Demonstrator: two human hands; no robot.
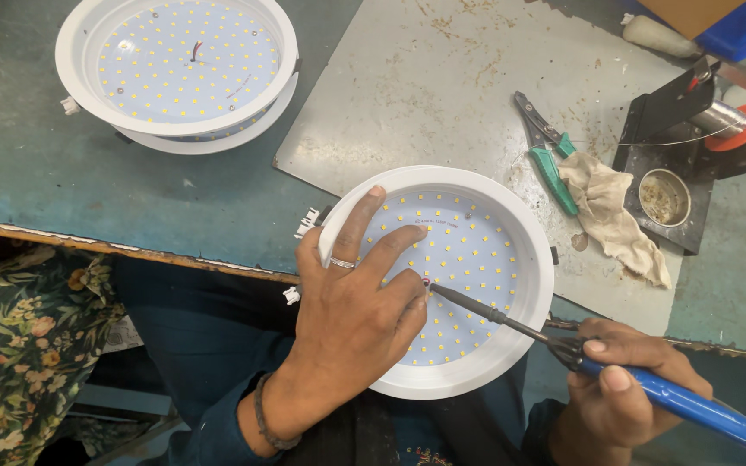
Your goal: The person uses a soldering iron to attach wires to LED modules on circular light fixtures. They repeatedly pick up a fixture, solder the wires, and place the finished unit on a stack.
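Both hands work at the near edge of the desk (131, 181). Spread flat, the left hand (351, 315) presses its fingers (390, 250) on the white round LED panel light (442, 280), which overhangs that edge partly on a grey metal sheet (442, 86). Clenched around a blue-handled soldering iron (580, 354), the right hand (623, 384) sits right of the lamp; the iron's long axis slants up-left, its tip meeting the board just beside the left fingertips. Toward the far left corner rest two stacked lamps (179, 73). Green-handled pliers (546, 147), a rag (610, 211) and an iron stand (675, 164) lie right.
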